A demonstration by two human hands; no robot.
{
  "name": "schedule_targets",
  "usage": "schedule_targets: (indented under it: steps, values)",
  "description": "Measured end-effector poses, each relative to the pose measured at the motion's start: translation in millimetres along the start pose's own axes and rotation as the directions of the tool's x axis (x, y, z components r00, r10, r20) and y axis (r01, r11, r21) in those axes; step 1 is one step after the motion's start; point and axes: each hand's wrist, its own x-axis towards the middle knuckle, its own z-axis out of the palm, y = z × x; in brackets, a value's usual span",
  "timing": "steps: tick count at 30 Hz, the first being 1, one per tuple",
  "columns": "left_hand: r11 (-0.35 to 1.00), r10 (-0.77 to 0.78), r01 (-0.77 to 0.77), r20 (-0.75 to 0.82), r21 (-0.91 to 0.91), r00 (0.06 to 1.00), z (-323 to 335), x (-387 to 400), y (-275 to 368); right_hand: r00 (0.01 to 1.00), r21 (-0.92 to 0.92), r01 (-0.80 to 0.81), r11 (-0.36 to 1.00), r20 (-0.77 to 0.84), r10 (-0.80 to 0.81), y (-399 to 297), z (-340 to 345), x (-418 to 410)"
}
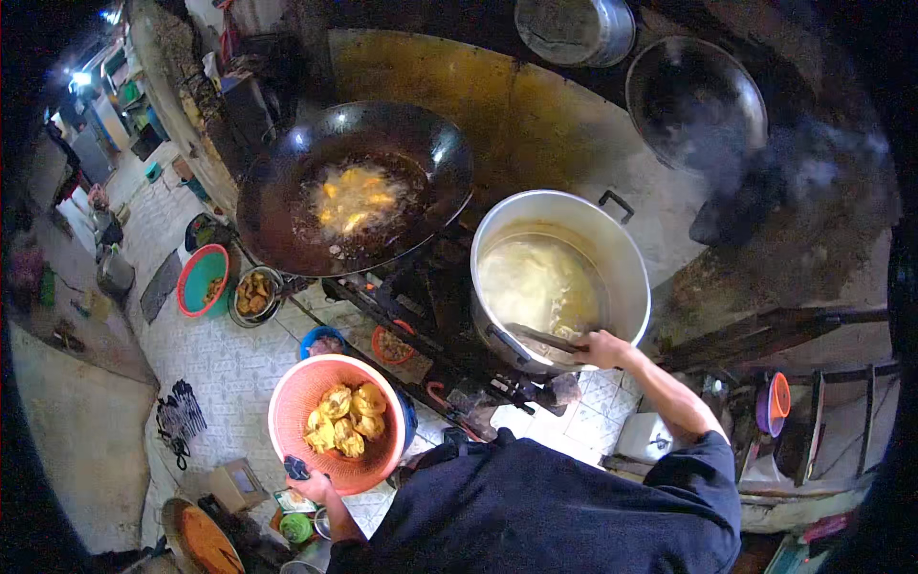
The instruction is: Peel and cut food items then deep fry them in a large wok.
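Observation:
My right hand (607,349) grips the end of a dark stick-like utensil (545,337), whose other end lies over the near inner side of a tall metal stockpot (637,287). Pale, cloudy liquid (534,280) fills part of the pot. At the lower left, my left hand (314,488) is at the rim of an orange plastic basket (287,409), beside a dark object (295,468) on that rim; its exact grip is unclear. Several yellow, rounded food pieces (348,420), probably poultry, sit inside the basket. In a large wok (272,222), yellow pieces (358,197) bubble in dark oil.
Left of the stove stand a green basket with a red rim (184,280) and a metal bowl of brown pieces (254,294). Small blue (305,344) and red (380,351) containers are beyond the orange basket. Another wok (688,100) and a metal pot (617,32) are at the top right.

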Motion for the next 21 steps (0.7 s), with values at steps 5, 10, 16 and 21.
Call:
schedule_targets:
  steps: [5,10,16,21]
  values:
    - [0.978,-0.137,0.126,0.057,0.164,0.989,-2,-4,17,0.971,-0.033,-0.15,0.988,-0.192,0.141,-10,4,62]
    - [0.978,-0.179,0.163,0.122,0.132,0.976,-2,-1,12,0.885,-0.205,-0.432,0.878,-0.282,0.37,43,5,116]
    - [0.966,-0.233,0.209,0.167,0.149,0.958,-12,0,24,0.847,-0.25,-0.453,0.856,-0.419,0.326,85,1,79]
    - [0.955,-0.277,0.255,0.153,0.148,0.948,-7,2,12,0.995,-0.732,0.01,0.681,-0.062,-0.081,157,36,23]
